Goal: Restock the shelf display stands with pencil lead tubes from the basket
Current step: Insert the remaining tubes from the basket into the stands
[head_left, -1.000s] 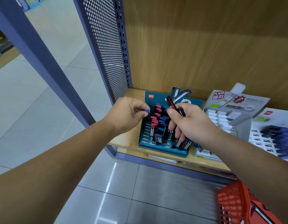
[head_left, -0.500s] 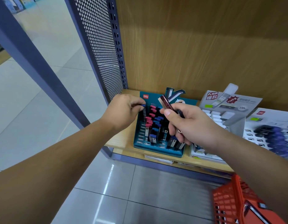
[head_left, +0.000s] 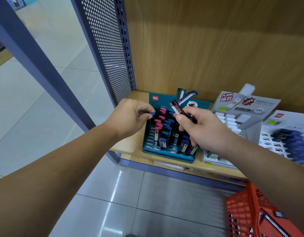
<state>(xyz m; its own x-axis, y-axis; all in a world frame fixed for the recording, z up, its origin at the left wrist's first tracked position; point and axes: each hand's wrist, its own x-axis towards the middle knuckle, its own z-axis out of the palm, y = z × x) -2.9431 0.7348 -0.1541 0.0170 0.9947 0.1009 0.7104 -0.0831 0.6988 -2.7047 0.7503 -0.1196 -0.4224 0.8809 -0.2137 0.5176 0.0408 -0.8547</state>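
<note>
The restocking seems to be about in the middle. The teal display stand (head_left: 168,154) on the shelf (head_left: 130,146) carries several rows of tubes with pink and blue caps (head_left: 162,110), but many slots are empty, mostly in its left column and near the front edge.

The left hand (head_left: 130,117) pinches a blue-capped tube (head_left: 152,114) between thumb and fingers, just above the back-left corner of the stand; it is not yet in a slot. The right hand (head_left: 204,127) is curled around a bundle of tubes above the middle of the stand, and a dark red tube (head_left: 177,109) sticks out upward from it. The red basket (head_left: 241,211) is low at the right, near the right forearm; its content cannot be seen.

A grey stand (head_left: 250,120) and a white stand (head_left: 267,139) sit further right; whether they need filling cannot be told.

The shelf is light wood with a wooden back wall (head_left: 216,48). At its left is a perforated metal panel (head_left: 106,48), and below is a glossy tiled floor (head_left: 45,100).
</note>
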